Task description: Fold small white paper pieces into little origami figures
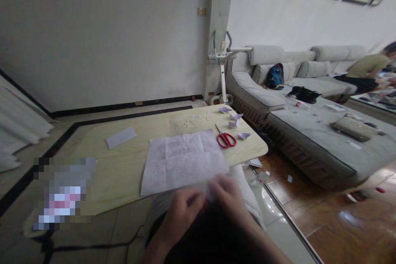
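A large sheet of written-on paper [182,161] lies on a pale wooden tabletop [123,165], its near edge hanging toward me. My left hand [181,214] and my right hand [229,200] meet at that near edge, fingers curled and pinched on the paper's lower right corner. Both hands are blurred. Red-handled scissors [225,138] lie just beyond the sheet's right side.
A small blank slip [120,137] lies at the table's left. Several small folded paper pieces [235,119] sit at the far right corner. A grey sofa [309,132] with bags stands to the right, where another person [369,70] sits. A cable [93,245] runs on the floor.
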A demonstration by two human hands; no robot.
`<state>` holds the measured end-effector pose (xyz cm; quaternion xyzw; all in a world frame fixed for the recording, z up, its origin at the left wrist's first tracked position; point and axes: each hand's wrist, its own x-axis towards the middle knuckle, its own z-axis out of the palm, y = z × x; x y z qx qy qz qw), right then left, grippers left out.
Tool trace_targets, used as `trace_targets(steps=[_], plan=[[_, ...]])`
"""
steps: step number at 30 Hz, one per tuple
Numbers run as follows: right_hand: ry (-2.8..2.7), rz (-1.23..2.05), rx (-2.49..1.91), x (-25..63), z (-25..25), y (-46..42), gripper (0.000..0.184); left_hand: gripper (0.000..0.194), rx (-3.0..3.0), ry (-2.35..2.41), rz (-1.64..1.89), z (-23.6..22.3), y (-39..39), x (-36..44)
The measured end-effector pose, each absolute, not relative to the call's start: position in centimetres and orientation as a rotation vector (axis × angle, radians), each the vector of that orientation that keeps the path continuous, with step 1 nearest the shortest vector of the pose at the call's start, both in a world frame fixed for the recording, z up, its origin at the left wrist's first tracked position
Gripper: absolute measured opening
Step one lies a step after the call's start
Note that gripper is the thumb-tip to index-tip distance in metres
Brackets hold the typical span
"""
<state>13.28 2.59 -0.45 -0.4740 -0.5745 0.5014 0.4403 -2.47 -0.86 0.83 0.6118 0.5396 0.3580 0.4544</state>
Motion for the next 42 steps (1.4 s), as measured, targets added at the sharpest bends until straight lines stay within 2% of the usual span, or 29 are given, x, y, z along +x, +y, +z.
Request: trace_targets(steps=[16,27,34,42], plan=[[-1.485,1.207,-1.144,13.1,-0.3,2.2,0.034,0.037,1.334,1.255,0.981,1.0,-1.1,-2.3],[-1.408,1.243,-1.16,13.1,-0.4,2.4,0.035,0.041,1.471,1.237,0.999,-0.1,-1.3,-1.9],[-1.386,1.227,-1.181,13.2,-0.3,2.4,0.037,0.027,1.414,1.191,0.95,-0.4,-1.2,-1.7],[-1.437,1.263,-1.113,13.4,-0.3,2.5,0.038,0.036,1.307,1.19,1.036,-0.1,-1.2,-2.0]])
